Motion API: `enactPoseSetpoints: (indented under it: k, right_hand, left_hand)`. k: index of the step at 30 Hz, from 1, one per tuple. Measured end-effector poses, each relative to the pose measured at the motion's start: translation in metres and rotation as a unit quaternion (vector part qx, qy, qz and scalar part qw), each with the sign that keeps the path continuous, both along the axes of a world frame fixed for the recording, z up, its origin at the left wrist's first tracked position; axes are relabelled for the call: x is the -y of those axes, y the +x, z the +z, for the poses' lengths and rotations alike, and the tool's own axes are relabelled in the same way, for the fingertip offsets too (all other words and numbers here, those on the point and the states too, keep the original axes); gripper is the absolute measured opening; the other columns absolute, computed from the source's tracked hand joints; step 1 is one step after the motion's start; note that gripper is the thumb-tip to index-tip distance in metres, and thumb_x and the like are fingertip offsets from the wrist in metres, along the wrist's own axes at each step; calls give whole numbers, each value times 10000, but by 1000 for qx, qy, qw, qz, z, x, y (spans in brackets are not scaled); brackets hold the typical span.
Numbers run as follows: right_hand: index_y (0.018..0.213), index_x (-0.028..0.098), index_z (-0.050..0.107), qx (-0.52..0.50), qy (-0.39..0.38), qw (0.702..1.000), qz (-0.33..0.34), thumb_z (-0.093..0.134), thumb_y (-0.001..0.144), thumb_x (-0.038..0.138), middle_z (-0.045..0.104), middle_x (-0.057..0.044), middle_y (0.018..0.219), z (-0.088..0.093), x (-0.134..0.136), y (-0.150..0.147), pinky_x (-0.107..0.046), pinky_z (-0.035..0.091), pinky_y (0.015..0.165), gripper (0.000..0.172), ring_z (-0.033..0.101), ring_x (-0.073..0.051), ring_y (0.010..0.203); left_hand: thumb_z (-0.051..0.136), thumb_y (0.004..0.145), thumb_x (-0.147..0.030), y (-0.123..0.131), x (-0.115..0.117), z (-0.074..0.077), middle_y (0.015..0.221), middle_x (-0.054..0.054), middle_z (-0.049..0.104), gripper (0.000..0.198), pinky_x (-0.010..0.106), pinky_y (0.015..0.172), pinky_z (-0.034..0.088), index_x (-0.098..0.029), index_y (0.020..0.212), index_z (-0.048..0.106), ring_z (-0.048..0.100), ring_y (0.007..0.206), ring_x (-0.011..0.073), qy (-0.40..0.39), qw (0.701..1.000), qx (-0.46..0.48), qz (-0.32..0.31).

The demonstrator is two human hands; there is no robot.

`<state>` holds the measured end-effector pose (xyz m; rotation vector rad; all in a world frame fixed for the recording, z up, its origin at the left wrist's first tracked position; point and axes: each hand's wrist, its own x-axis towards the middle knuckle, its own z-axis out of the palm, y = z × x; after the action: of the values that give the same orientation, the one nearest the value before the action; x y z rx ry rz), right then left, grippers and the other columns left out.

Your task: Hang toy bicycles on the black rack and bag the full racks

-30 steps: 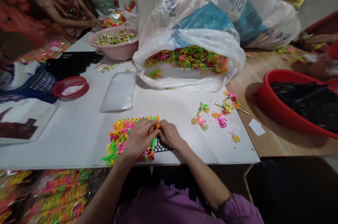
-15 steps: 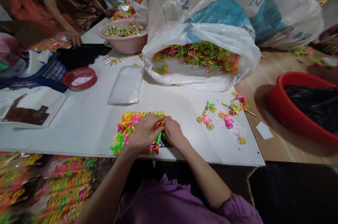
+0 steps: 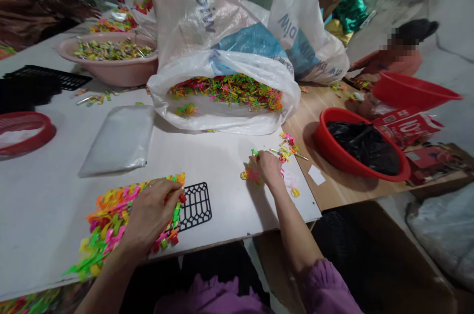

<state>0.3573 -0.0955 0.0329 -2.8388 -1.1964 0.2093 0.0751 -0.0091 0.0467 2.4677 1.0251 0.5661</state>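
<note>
Left hand: half closed on plastic pieces, left of grid, hold unclear | right hand: beyond grid, curled over small toys, hold hidden

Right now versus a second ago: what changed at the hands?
The right hand moved right, off the neon plastic pieces, to the small toy bicycles, uncovering the black plastic grid; any grip there is hidden. The left hand stayed on the pieces.

Left hand rests on neon plastic bicycles, just beside black grid. Right hand, at 1 o'clock, touches loose toy pieces on the table. Sack at 12 o'clock.
</note>
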Motion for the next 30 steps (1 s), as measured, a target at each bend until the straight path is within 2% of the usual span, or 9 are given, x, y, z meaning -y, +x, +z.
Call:
enactPoseSetpoints:
  k: [3,8,11,17,21,25,30]
  right_hand:
    - [909,127,623,20,-23,999,10,511,847,327,638,-146,938,-14,-13,1,-285,399,669,237,609,-237,867]
    - [897,170,591,-31,53,991,121,476,861,285,634,-85,907,-23,-22,-30,-255,357,623,167,597,-187,795]
    - [890,184,563,-87,101,977,166,467,871,293,631,-53,894,-19,-12,-54,-238,333,614,146,578,-156,770]
    - [876,187,531,-128,82,966,210,438,897,368,622,-33,834,-17,22,-99,-247,267,562,204,557,-147,720]
    - [877,189,515,-120,85,971,189,449,902,378,607,-20,842,-18,54,-92,-247,262,574,201,549,-136,727]
    - [849,183,513,-117,62,978,159,453,897,352,596,-20,822,-21,81,-76,-249,260,576,185,545,-135,735]
    - [885,191,513,-103,59,979,165,458,890,347,603,-27,859,-30,80,-81,-256,298,587,165,558,-157,748]
  left_hand:
    - [428,839,-333,0,0,0,785,39,663,228,330,746,453,-203,769,602,604,782,199,-2,1000,-9,-1]
    - [449,836,-342,-3,-5,-2,845,28,670,210,319,768,451,-211,815,613,604,835,191,-20,999,-25,10]
    - [456,839,-348,-5,-7,-2,868,25,676,209,319,789,453,-218,830,618,609,853,190,-16,999,-29,9]
    - [453,843,-396,-9,-10,-4,877,33,680,229,336,766,471,-234,843,615,619,841,209,22,999,-41,6]
    - [463,837,-402,-7,-8,-5,895,3,667,198,332,752,484,-259,873,595,616,856,200,28,996,-86,11]
    - [415,848,-406,-2,-2,-1,855,-4,668,206,351,785,475,-258,840,558,611,849,203,76,994,-74,6]
    - [384,838,-483,2,2,6,864,23,675,310,372,741,471,-251,841,591,614,849,234,38,995,-89,-1]
